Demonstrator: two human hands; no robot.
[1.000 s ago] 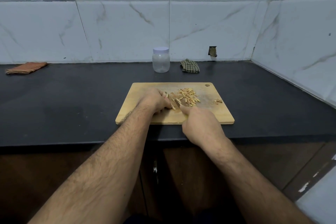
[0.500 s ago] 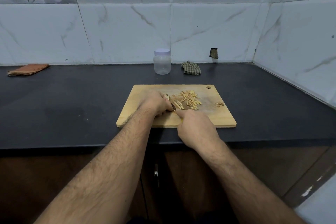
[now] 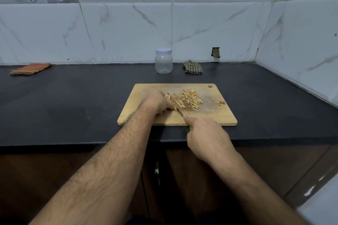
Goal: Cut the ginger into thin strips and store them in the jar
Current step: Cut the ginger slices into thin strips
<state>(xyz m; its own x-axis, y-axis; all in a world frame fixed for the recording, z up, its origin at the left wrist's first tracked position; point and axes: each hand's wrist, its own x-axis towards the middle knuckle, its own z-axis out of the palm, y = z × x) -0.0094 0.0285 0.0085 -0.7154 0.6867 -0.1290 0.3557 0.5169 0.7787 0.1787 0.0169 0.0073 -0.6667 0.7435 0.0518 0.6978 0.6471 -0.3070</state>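
Observation:
A wooden cutting board (image 3: 215,115) lies on the black counter. On it my left hand (image 3: 157,103) holds down a small stack of ginger slices (image 3: 168,95) with curled fingers. My right hand (image 3: 206,136) grips a knife (image 3: 180,112) with a yellow handle, its blade angled toward the left fingertips. A pile of cut ginger strips (image 3: 191,97) lies just right of the blade, and a few scraps (image 3: 220,102) sit near the board's right edge. The clear plastic jar (image 3: 163,61) with a white lid stands shut behind the board, by the wall.
A green checked cloth (image 3: 193,67) lies right of the jar, and a folded orange cloth (image 3: 30,68) sits at the far left by the wall. Tiled walls close the back and right sides. The counter's front edge (image 3: 73,143) runs below the board.
My right hand has drawn the knife back toward me, off the ginger, so more of the blade shows. The left hand stays on the slices.

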